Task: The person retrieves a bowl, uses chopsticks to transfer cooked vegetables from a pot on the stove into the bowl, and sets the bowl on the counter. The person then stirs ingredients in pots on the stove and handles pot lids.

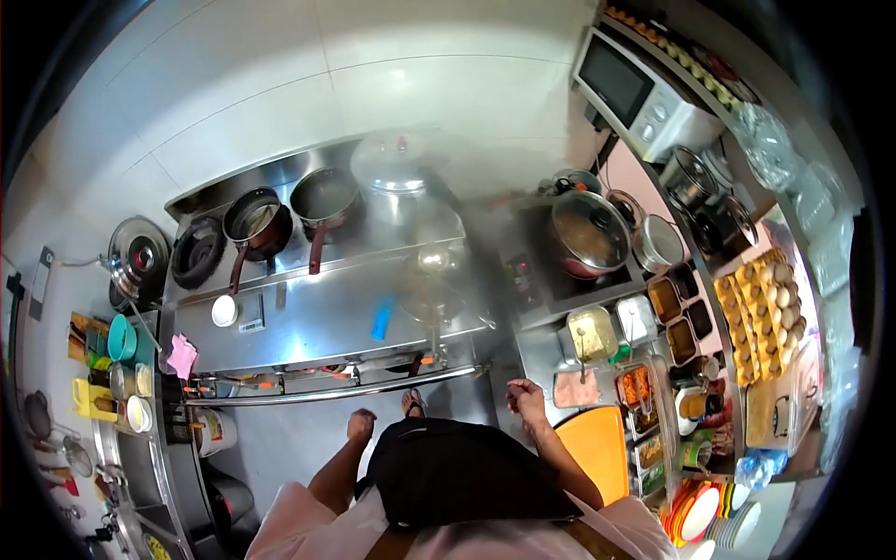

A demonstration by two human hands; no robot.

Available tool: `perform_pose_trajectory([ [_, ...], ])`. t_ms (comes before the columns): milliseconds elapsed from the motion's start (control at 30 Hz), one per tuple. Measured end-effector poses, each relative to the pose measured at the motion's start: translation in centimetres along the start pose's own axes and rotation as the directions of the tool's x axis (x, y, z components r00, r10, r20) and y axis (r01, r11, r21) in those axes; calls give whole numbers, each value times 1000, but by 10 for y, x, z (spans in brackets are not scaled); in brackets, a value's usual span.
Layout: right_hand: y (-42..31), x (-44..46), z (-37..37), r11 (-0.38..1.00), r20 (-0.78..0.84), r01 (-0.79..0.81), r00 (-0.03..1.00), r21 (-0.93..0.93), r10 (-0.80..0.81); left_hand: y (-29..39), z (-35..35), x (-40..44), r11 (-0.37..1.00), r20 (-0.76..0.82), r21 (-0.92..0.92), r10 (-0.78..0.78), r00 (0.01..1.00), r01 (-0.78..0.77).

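My left hand (361, 425) hangs over the floor in front of the steel stove counter (327, 322), its fingers curled; whether anything is in them is too small to tell. My right hand (525, 399) is raised beside the right-hand counter, left of a pink cloth (576, 388) and an orange board (597, 453). Its fingers are partly bent and apart, with nothing visible in them. Neither hand touches the counters. On the stove counter lie a blue cloth (382, 318), a white cup (224, 311) and a small scale (251, 315).
Two dark pots (257, 224) and a steaming steel pot (392, 177) stand along the back. A lidded pot (591, 233) sits on the right hob. Food containers (637, 387) and egg trays (761, 313) are at the right. A steel rail (345, 394) edges the stove.
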State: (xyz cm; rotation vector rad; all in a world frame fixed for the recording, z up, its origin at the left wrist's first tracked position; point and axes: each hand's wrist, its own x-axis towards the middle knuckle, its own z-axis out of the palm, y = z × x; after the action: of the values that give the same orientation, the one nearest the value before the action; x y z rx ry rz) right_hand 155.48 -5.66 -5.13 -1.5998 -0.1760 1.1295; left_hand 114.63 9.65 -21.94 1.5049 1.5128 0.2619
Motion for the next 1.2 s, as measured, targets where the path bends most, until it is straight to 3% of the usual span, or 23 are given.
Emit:
perform_pose_trajectory([
  [67, -17, 6, 21, 1000, -4, -12, 1000, -29, 12, 24, -5, 19, 997, 36, -27, -73, 997, 73],
  [100, -19, 10, 28, 999, -8, -11, 1000, -39, 11, 25, -6, 30, 999, 30, -34, 1, 1000, 0],
  [200, -31, 13, 47, 998, 5, -19, 1000, -54, 20, 33, -1, 54, 991, 23, 87, -109, 994, 106],
  [333, -26, 12, 51, 995, -24, -30, 999, -96, 27, 32, -20, 63, 932, 173, 351, -162, 971, 93],
  [367, -24, 11, 50, 994, -46, -34, 999, -107, 29, 31, -21, 63, 886, 99, 416, -268, 958, 204],
  [467, -17, 5, 43, 992, -105, -49, 994, -120, 37, 15, -33, 67, 826, 110, 488, -378, 919, 281],
  [633, -6, -8, 26, 994, -184, -81, 981, -72, 67, 0, -35, 83, 786, 222, 590, -379, 898, 186],
  [733, 0, -14, 17, 998, -201, -54, 979, -34, 47, 10, -20, 90, 835, 368, 502, -440, 819, 223],
  [767, 0, -17, 15, 997, -208, -66, 977, -45, 56, 14, -13, 93, 869, 434, 463, -392, 811, 173],
  [800, -2, -21, 14, 997, -217, -64, 975, -46, 53, -3, -3, 109, 904, 592, 421, -338, 732, 78],
  [900, 1, -30, 6, 998, -230, -49, 972, -35, 40, 30, 16, 101, 896, 570, 174, -431, 700, 409],
  [1000, 9, -36, -6, 995, -277, -56, 960, -77, 33, 52, 34, 98, 901, 636, 65, -368, 678, 428],
  [1133, 20, -45, -24, 996, -259, -34, 964, 87, 56, 63, 45, 88, 965, 596, 89, -249, 764, 246],
  [1200, 28, -45, -32, 994, -257, -68, 962, 82, 87, 64, 45, 81, 981, 548, 161, -182, 816, 110],
])
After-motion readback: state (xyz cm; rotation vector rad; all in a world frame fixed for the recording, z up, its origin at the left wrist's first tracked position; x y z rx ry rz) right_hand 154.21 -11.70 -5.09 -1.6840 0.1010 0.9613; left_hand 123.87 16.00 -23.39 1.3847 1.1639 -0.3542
